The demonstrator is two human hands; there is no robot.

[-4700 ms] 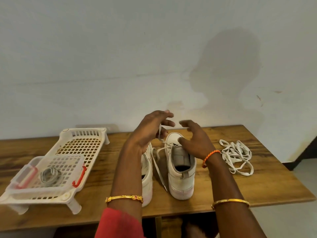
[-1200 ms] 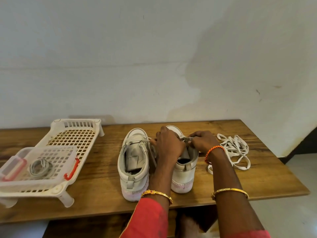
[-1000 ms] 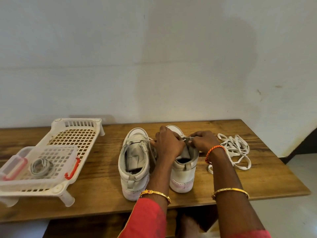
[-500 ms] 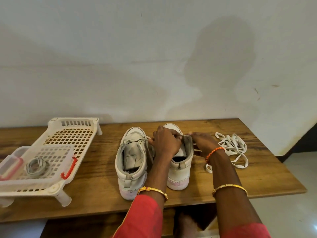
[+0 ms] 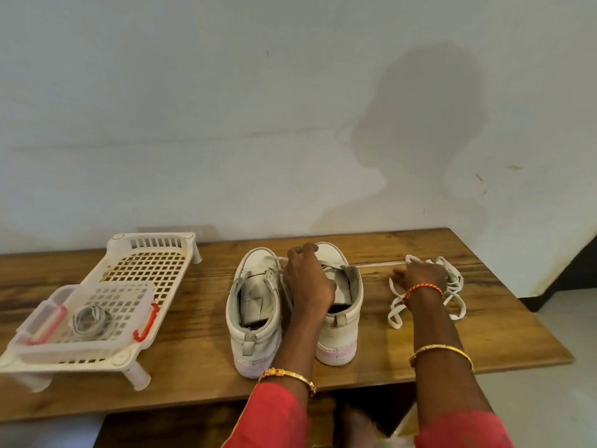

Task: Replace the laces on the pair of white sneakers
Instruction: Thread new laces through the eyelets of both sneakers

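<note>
Two white sneakers stand side by side, heels toward me, on the wooden table (image 5: pixel 193 367). The left sneaker (image 5: pixel 253 315) has an open tongue. My left hand (image 5: pixel 307 279) grips the top of the right sneaker (image 5: pixel 339 324) near its eyelets. A white lace (image 5: pixel 378 264) runs taut from that shoe out to my right hand (image 5: pixel 420 274), which pinches its end. Under and beside my right hand lies a loose pile of white laces (image 5: pixel 452 286).
A white slotted plastic rack (image 5: pixel 151 263) sits at the table's left. On it rests a clear box with red clips (image 5: pixel 58 318) holding a coiled grey lace (image 5: pixel 92 320). The wall is close behind; the table's right edge drops off past the lace pile.
My right hand has moved right, away from the right sneaker, drawing a lace out taut across the table. My left hand stays on the shoe.
</note>
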